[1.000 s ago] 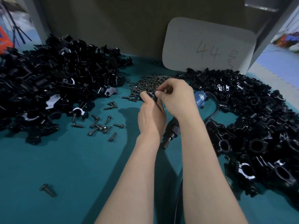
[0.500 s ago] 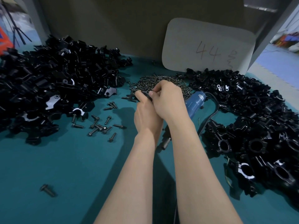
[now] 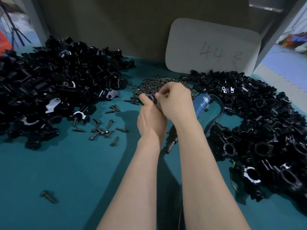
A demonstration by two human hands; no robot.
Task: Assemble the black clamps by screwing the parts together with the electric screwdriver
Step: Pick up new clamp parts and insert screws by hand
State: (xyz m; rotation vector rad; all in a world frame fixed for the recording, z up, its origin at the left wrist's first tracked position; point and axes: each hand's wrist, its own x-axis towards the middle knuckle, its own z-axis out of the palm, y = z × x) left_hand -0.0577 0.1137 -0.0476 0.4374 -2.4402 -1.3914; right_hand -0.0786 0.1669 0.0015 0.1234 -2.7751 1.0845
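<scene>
– Both hands have slid a little to the left over the last second, so more of the electric screwdriver's (image 3: 200, 103) blue body shows past the right wrist.

– Where does the tool lie?

– On the teal tabletop (image 3: 66, 171), under the forearms. Its black nose (image 3: 171, 141) points toward the person and its cable (image 3: 219, 112) loops off to the right. Neither hand touches it.

– Any writing?

– A pale card (image 3: 212, 47) leans on the back wall with "44" handwritten in reddish pen and a dark scribble beside it. The screwdriver has a small white label near its rear end, too blurred to read.

– And the hands?

– The left hand (image 3: 152, 120) grips a black clamp part (image 3: 152, 99), thumb on top, just in front of the screw heap (image 3: 149, 85). The right hand (image 3: 176, 102) has its fingers curled in and pinches at the same part. Whether a screw sits between its fingertips I cannot tell.

– Has the grip changed?

– It looks the same in all three frames; only the position has changed.

– The rest?

– A big pile of black clamp pieces (image 3: 58, 77) lies at the left and another pile (image 3: 265, 130) at the right, with ring-shaped pieces near its front edge. Loose screws (image 3: 103, 128) are scattered between the left pile and the hands, and a lone screw (image 3: 48, 196) lies near the front left. None of these has shifted.
</scene>
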